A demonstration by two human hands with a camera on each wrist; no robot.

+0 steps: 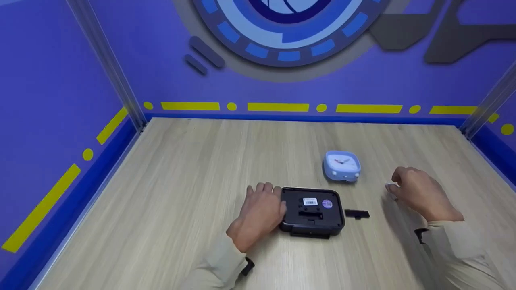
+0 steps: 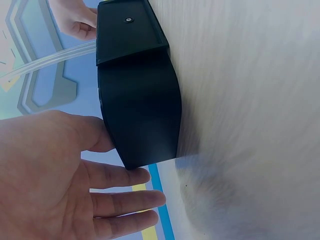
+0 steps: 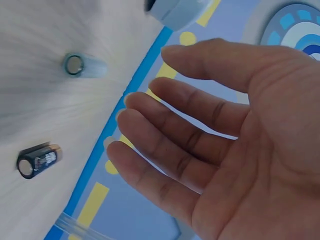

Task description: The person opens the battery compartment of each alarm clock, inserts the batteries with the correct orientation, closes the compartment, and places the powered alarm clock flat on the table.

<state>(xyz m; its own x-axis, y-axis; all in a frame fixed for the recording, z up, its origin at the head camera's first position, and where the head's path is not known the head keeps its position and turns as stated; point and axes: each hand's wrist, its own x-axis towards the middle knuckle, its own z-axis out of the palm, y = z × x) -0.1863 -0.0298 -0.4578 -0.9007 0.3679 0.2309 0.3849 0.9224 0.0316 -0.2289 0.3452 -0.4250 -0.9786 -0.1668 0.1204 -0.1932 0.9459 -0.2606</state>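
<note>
A black rectangular device (image 1: 290, 217) lies on the table with its back up, a slot-shaped battery compartment uncovered and two stickers above it. My left hand (image 1: 260, 213) rests at its left side; in the left wrist view the thumb and index finger touch the black case (image 2: 140, 110), the other fingers stretched out. To the device's right lies a black battery cover (image 1: 357, 214). Further right is my right hand (image 1: 419, 191), its fingers (image 3: 170, 150) loosely bent with nothing between them. Near them on the table are a pale battery (image 3: 82, 65) and a dark battery (image 3: 40, 160).
A small light-blue alarm clock (image 1: 342, 166) stands behind the device, toward the right hand. Blue panels (image 1: 242, 88) with yellow marks wall in the wooden table (image 1: 201, 149) at the back and sides. Metal posts (image 1: 109, 60) rise at the back corners.
</note>
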